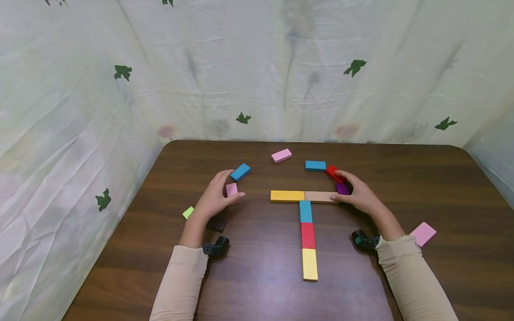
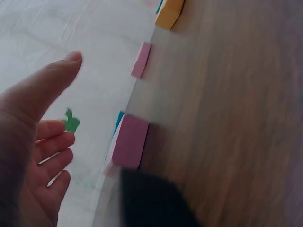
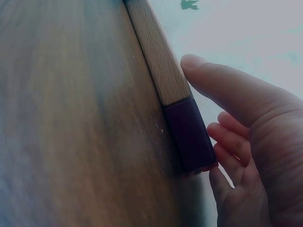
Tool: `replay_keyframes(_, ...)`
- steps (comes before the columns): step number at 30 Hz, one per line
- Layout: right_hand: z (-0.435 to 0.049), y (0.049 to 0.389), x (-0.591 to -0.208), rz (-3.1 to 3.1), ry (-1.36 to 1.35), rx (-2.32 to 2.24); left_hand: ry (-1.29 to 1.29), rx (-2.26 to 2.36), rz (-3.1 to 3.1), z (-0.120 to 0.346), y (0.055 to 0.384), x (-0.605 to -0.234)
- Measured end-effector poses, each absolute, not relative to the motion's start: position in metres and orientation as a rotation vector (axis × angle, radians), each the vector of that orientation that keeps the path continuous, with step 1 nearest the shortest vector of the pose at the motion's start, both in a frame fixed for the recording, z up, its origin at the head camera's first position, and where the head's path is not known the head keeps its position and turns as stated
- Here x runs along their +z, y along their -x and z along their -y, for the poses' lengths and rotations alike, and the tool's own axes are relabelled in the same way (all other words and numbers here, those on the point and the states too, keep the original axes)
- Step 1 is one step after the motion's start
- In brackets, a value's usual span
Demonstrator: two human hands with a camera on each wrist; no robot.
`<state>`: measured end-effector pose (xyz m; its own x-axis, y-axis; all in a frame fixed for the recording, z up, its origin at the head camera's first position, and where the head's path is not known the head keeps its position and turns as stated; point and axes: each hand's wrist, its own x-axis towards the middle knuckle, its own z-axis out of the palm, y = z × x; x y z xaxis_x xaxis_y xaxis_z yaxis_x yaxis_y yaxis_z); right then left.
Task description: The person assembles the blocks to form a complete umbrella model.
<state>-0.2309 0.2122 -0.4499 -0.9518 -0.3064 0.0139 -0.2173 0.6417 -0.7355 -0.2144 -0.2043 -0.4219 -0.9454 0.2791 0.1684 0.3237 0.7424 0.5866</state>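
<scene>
My left hand curves around a pink block with thumb and fingers spread; in the left wrist view the pink block sits apart from them. A blue block lies by the left fingertips. My right hand is at the right end of a row of blocks. Its thumb is at the plain wooden block, and its index finger reaches the red block. Between them sits a purple block, with other fingertips right at its side in the right wrist view.
A yellow block continues the row leftward. From it, blue, red and yellow blocks run toward me. Another blue block adjoins the red one. Loose pink, green and pink blocks lie around.
</scene>
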Motion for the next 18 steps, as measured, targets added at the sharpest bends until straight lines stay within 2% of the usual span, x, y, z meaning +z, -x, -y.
replay_keyframes(18, -0.212, 0.230, -0.448, -2.732, 0.442, -1.225, 0.447, -1.031, 3.059, 0.225, 0.216, -0.433)
